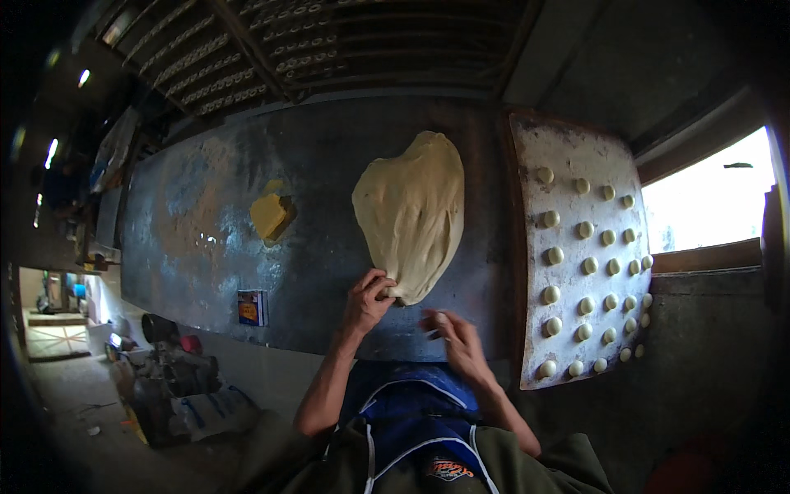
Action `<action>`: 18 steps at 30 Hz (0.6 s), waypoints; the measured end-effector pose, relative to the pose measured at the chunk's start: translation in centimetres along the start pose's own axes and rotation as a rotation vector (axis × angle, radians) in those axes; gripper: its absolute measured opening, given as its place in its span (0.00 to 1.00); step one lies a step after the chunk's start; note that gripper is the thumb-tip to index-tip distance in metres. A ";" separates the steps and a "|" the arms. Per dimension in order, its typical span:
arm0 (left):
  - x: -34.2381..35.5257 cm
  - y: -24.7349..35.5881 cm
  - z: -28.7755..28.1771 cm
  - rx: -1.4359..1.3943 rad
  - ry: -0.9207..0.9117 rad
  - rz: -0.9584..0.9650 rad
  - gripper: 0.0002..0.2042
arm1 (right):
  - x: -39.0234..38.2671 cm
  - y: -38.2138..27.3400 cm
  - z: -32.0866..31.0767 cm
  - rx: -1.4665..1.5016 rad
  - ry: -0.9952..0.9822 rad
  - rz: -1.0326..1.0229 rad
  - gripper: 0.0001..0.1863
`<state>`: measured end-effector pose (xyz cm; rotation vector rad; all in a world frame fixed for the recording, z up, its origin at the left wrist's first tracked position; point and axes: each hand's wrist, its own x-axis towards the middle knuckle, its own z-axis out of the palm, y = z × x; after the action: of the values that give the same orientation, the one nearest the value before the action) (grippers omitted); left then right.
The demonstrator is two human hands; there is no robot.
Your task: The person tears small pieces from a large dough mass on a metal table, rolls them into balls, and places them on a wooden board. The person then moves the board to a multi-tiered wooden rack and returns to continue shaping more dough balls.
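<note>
A large pale sheet of dough [415,206] lies on the dark worktop [321,148], broad at its far end and narrowing toward me, with folds running along its length. The fingers of my left hand [368,303] are closed on its narrow near end, where a small bit bulges by the fingertips. Just right of that end, and apart from it, my right hand [459,337] is over the front edge of the worktop. Its fingers are smeared by motion, so I cannot make out whether they hold anything.
A tray [568,263] with rows of small round dough balls [586,305] stands at the right, near a bright window. Left of the dough are a yellow lump [269,216] and a small dark-blue box [253,308]. A rack [304,49] holding ring-shaped pieces stands behind.
</note>
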<state>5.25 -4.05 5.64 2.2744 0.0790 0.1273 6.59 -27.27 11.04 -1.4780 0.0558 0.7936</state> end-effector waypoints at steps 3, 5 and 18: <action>-1.1 1.6 -0.4 -0.021 0.097 0.075 0.22 | 4.4 3.6 5.1 0.509 -0.097 0.182 0.26; -3.1 4.5 -1.5 -0.001 0.169 0.116 0.19 | 7.4 5.8 6.1 0.600 -0.070 0.244 0.26; 2.5 -1.6 2.8 -1.840 -0.886 -1.066 0.18 | -1.3 2.1 11.1 -0.885 0.396 -0.273 0.07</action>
<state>8.07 -4.84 2.76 0.1432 0.4450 -0.9468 -0.19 -18.17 11.44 -2.4036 -0.2235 0.2770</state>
